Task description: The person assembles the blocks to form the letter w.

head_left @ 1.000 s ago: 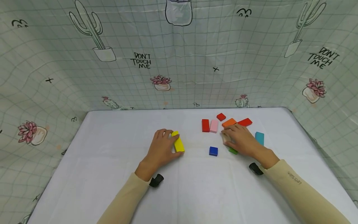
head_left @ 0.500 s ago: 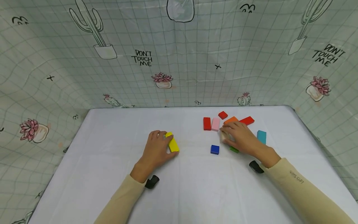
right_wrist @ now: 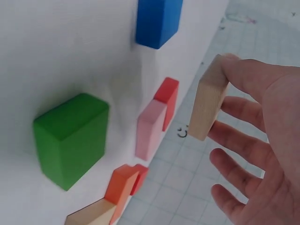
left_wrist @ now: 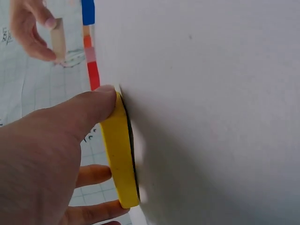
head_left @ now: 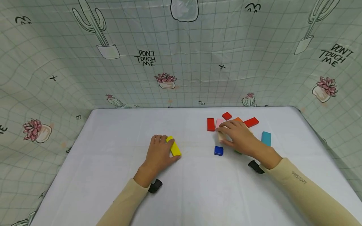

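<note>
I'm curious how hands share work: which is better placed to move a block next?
Likely the right hand: it pinches a pale wooden rectangular block, held clear of the white tabletop. The left hand grips a yellow rectangular block low at the tabletop.

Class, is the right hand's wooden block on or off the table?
Off: in both wrist views, the right hand holds the block above the table.

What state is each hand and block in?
Left hand: gripping yellow block
Yellow block: held
Right hand: pinching pale block
Pale block: raised off table
Blue block: unheld
Green block: unheld
Turquoise block: unheld
Pink block: unheld
Orange block: unheld
Three red blocks: unheld
Other pale block: unheld
</note>
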{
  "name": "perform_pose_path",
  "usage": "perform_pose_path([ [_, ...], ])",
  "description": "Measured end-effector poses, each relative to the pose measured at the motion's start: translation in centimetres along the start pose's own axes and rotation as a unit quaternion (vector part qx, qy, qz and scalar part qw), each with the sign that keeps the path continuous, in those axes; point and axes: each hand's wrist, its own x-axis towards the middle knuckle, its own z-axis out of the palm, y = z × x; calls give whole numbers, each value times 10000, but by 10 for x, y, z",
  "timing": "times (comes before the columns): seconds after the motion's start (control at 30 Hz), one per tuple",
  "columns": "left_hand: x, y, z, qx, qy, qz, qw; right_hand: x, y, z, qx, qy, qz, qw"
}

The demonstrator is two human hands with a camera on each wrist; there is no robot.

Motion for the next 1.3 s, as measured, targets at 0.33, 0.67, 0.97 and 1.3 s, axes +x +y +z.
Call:
perform_pose_path([
  [0.33, -2, 1, 4, 211, 52, 33, 9998, 14, -12, -1, 37, -84, -108, 9999],
  [0.67, -4, -4, -3, 55, 283, 252, 9993, 29, -20, 0, 22, -40, -364, 9993],
  [0.97, -8, -4, -1, 213, 209, 304, 9991, 43, -28, 6, 72, 74, -703, 9975],
  [1.3, -10, 0, 2, 487, 390, 351, 9974, 68, -40, 15, 24, 5, -955, 9954],
])
